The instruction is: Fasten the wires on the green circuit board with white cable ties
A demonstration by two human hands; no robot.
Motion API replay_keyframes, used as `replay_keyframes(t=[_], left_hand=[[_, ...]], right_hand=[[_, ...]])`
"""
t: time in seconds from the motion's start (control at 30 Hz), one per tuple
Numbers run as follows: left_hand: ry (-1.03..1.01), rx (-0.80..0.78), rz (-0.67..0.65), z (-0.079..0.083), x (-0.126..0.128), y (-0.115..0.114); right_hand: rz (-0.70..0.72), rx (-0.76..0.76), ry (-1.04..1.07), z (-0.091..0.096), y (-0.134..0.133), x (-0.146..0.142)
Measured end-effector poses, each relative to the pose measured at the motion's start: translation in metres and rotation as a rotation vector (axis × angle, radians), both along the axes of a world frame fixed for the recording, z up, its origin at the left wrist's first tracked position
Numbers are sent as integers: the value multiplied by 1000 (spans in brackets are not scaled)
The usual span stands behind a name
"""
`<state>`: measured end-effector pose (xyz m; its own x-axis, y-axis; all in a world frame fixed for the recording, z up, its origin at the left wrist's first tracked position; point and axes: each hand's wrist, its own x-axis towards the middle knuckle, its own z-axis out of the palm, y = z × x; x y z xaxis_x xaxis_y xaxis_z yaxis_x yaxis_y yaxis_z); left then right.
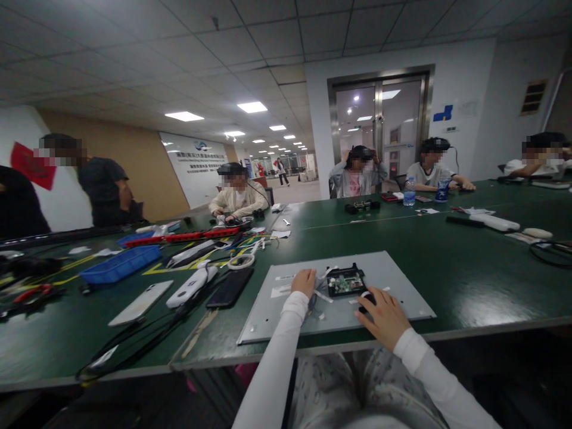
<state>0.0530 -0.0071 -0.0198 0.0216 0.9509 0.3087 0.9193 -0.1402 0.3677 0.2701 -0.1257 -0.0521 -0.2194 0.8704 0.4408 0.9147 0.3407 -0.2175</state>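
A flat grey metal panel [402, 286] lies on the table in front of me. On it sits a black plastic frame with a green circuit board [346, 283] inside. My left hand [304, 282] rests at the panel's left part with its fingers curled; what they hold, if anything, is hidden. Beside it a pale ribbon cable [324, 296] and thin wires run towards the board. My right hand [384, 313] is at the board's near right corner, fingers bent around a small black rounded object [367, 300], whose kind I cannot make out.
To the left lie a black phone [230, 288], a white phone [140, 302], a white power bank-like device [192, 286], black cables and a blue tray [120, 265]. Several people sit across the green table [465, 268]. A water bottle [409, 192] stands at the far side.
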Motion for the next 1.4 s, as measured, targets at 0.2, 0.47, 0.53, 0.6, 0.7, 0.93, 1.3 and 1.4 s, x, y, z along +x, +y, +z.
replay_keyframes(t=[0.2,0.47,0.53,0.6,0.7,0.93,1.3,1.4], left_hand=[[-10,18,-25,-11,-5,9],[-12,60,-71,-20,-11,18],[-5,63,-70,-21,-10,18],[3,61,-71,-20,-10,17],[15,58,-67,-20,-10,16],[27,59,-66,-19,-9,16],[66,-7,-140,-18,-8,4],[85,-38,-155,-17,-10,0]], right_hand=[[-8,-24,-43,5,-4,0],[-32,-2,-35,0,-1,0],[-25,-2,-38,0,-2,0],[-19,-3,-40,1,-2,0],[-14,-7,-43,2,-2,0],[15,-22,-56,4,-3,2],[-6,6,-79,-1,0,2],[-9,12,-83,-2,0,2]])
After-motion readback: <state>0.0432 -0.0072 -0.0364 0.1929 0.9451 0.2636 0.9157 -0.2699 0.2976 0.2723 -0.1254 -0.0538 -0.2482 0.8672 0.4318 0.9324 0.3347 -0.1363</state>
